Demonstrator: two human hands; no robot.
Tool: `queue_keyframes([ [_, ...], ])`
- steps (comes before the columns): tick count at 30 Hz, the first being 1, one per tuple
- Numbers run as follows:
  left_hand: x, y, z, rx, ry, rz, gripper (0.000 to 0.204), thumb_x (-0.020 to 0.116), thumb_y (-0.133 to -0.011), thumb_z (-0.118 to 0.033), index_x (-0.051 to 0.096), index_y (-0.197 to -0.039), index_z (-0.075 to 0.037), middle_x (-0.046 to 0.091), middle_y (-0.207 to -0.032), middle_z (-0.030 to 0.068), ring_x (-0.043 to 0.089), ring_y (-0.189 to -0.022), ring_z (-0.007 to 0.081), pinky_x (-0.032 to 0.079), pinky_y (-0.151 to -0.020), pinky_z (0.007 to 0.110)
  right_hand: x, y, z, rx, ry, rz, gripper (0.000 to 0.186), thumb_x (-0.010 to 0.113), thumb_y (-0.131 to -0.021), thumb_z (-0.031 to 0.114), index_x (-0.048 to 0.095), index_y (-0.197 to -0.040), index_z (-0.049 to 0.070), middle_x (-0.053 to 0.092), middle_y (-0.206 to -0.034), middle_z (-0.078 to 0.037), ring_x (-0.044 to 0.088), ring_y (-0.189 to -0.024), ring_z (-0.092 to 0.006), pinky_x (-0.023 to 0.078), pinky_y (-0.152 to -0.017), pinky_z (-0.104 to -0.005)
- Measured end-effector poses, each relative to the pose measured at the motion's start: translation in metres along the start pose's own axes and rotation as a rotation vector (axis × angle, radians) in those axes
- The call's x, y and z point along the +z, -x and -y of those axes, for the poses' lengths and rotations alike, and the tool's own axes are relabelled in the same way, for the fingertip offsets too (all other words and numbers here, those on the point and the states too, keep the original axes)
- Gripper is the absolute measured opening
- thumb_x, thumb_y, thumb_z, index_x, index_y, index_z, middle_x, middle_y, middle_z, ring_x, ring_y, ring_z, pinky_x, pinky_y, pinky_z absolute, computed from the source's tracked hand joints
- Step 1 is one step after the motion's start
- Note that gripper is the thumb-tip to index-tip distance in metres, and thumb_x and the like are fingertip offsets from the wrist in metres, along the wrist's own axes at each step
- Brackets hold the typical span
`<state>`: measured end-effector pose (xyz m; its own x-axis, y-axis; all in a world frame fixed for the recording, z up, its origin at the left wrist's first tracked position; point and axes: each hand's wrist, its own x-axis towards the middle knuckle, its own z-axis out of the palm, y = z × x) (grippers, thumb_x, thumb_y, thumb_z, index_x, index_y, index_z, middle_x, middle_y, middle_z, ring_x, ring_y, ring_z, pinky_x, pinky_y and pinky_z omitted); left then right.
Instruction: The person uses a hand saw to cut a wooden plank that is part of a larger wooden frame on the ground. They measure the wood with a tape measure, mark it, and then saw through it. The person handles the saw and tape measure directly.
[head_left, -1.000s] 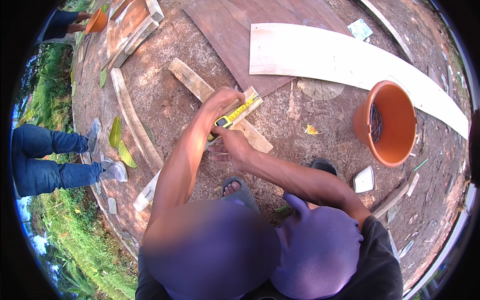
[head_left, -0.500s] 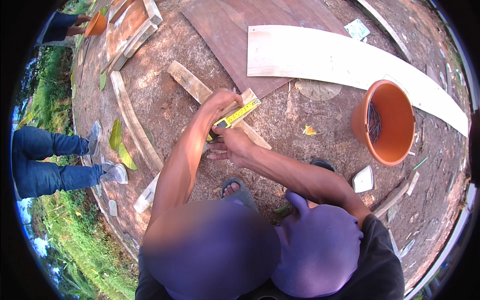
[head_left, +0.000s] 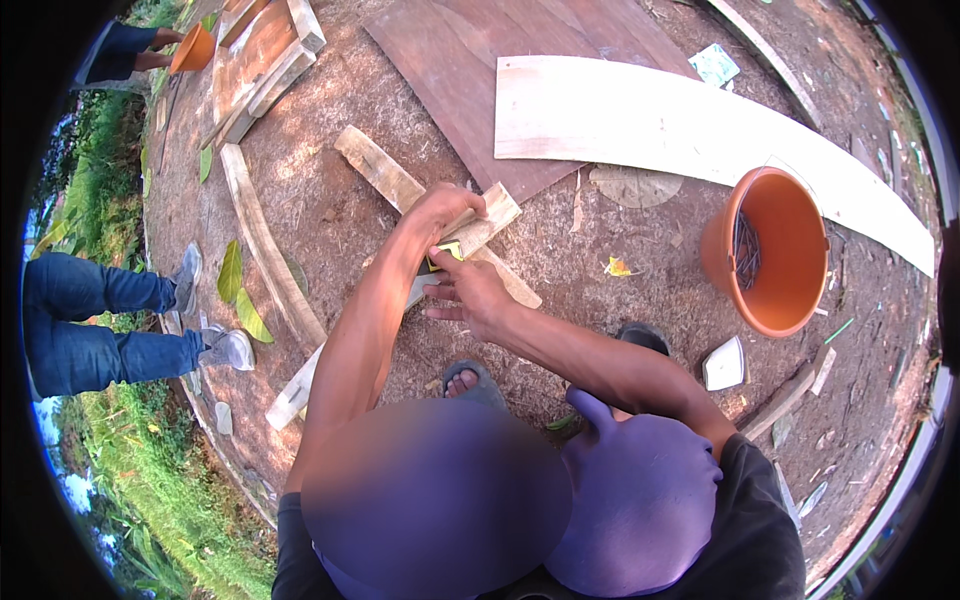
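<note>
Two wooden battens cross on the ground in front of me. One batten (head_left: 495, 215) runs from near my left forearm up to the right, and the other batten (head_left: 375, 165) slants beneath it. My left hand (head_left: 445, 207) is closed with its fingers curled over the first batten, close to its far end. Just below, my right hand (head_left: 474, 292) grips a yellow and black tape measure (head_left: 446, 255) between thumb and fingers, its other fingers loosely spread. The tape measure lies against the batten, partly hidden by both hands. No blade shows out of it.
An orange bucket (head_left: 715, 250) of nails stands at the right. Behind lie a brown plywood sheet (head_left: 440, 60) and a long pale board (head_left: 600, 110). At the left are a curved wood strip (head_left: 262, 240), a wooden frame (head_left: 270, 90) and a person's legs (head_left: 120, 310). Another person holds an orange container (head_left: 193, 50).
The yellow blade that lay stretched along the batten to its far end is out of sight now. My right hand and the tape measure have shifted only slightly; my left hand stays on the batten.
</note>
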<state>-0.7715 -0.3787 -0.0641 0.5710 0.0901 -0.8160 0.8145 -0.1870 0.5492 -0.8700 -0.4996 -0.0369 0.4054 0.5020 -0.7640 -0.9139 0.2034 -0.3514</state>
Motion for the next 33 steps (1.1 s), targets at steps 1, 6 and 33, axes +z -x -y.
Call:
queue_keyframes([
  [1, -0.001, 0.001, 0.0, 0.011, -0.003, 0.0, 0.035, 0.076, -0.07, -0.009, 0.071, -0.098, 0.012, 0.071, -0.093, 0.0257, 0.07, -0.078, 0.0319, 0.055, -0.068, 0.043, 0.0, 0.0, 0.001, -0.019, 0.02, 0.014, 0.042, 0.068, -0.1, 0.038, 0.055, -0.12, 0.004, 0.058, -0.103, -0.006, 0.067, -0.093, -0.0189, 0.064, -0.072, -0.0427],
  [6, 0.001, 0.007, -0.003, 0.039, -0.031, -0.017, 0.039, 0.073, -0.072, -0.009, 0.069, -0.102, 0.014, 0.071, -0.093, 0.0256, 0.071, -0.077, 0.0314, 0.056, -0.067, 0.043, 0.0, 0.006, 0.007, -0.078, 0.078, -0.02, 0.043, 0.071, -0.098, 0.029, 0.051, -0.123, 0.0, 0.06, -0.106, -0.01, 0.069, -0.09, -0.0215, 0.065, -0.064, -0.0395],
  [33, 0.033, 0.022, 0.017, 0.285, -0.45, -0.344, 0.045, 0.07, -0.076, -0.034, 0.064, -0.11, -0.005, 0.06, -0.13, 0.019, 0.046, -0.132, 0.0385, 0.037, -0.107, 0.058, -0.178, 0.035, 0.156, -0.526, 1.634, -0.748, 0.06, 0.07, -0.087, 0.025, 0.056, -0.139, -0.001, 0.063, -0.13, -0.028, 0.067, -0.109, -0.0461, 0.053, -0.097, -0.0511],
])
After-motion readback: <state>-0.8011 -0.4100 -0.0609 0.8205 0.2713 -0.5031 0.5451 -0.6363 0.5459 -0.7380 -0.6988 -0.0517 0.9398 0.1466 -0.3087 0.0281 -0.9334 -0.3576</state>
